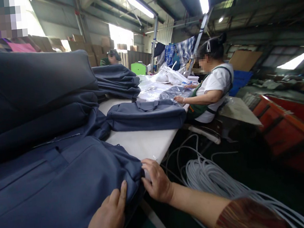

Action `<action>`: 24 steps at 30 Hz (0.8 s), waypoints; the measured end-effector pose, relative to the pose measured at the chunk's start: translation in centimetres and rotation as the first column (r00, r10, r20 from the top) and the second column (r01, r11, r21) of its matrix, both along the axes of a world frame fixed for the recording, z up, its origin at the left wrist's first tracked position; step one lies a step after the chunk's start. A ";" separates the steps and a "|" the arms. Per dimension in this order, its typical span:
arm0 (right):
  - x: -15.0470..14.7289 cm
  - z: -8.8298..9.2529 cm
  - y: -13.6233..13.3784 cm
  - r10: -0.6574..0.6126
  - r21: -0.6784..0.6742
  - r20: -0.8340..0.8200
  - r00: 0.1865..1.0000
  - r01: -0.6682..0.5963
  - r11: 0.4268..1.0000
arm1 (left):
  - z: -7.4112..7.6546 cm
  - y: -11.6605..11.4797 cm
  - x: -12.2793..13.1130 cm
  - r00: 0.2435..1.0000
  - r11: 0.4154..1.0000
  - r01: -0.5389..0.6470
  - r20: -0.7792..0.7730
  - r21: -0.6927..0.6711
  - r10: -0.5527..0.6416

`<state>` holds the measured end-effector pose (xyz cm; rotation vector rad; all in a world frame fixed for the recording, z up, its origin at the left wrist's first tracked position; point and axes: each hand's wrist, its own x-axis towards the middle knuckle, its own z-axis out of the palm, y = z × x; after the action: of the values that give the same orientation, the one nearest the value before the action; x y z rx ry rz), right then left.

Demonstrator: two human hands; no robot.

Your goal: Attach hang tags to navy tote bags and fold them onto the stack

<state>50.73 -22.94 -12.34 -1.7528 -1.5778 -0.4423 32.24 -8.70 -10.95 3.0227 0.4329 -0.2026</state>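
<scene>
A large navy fabric bag (75,177) with a strap loop and seams lies across the near left of the table. My right hand (158,182) grips its right-hand corner, thumb and fingers closed at the edge. Lower down, my left hand (109,215) holds the same bag by its near side; the index finger lies along the cloth and the other fingers are curled, partly hidden. Beyond, a second navy bag (147,118) with a handle rests flat near the table's right edge. Piled navy bags (32,82) rise at the left.
A co-worker (213,87) at the table's right side handles a clear plastic bag (166,91). Coiled grey tubing (208,176) lies on the floor to the right, near a red bin (288,127). The white tabletop (135,143) shows between the bags. Another person (112,57) is farther back.
</scene>
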 end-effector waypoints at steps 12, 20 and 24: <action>-4.3 -5.5 -2.5 0.177 -0.319 0.145 0.973 -0.123 0.940 | -0.8 0.6 -0.6 0.858 0.971 0.155 0.464 0.180 -0.223; 0.2 2.1 -1.5 0.186 -0.016 -0.160 0.969 -0.191 0.981 | -4.3 -0.3 -0.7 0.883 0.951 0.134 0.403 0.277 -0.242; 2.5 5.4 1.2 0.286 -0.149 -0.020 0.958 -0.285 0.947 | -2.9 -0.3 -0.9 0.860 0.953 0.125 0.448 0.276 -0.242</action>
<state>53.26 -21.77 -6.89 -1.5951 -1.8730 -0.1868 31.33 -8.98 -13.85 3.1796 0.1250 0.6254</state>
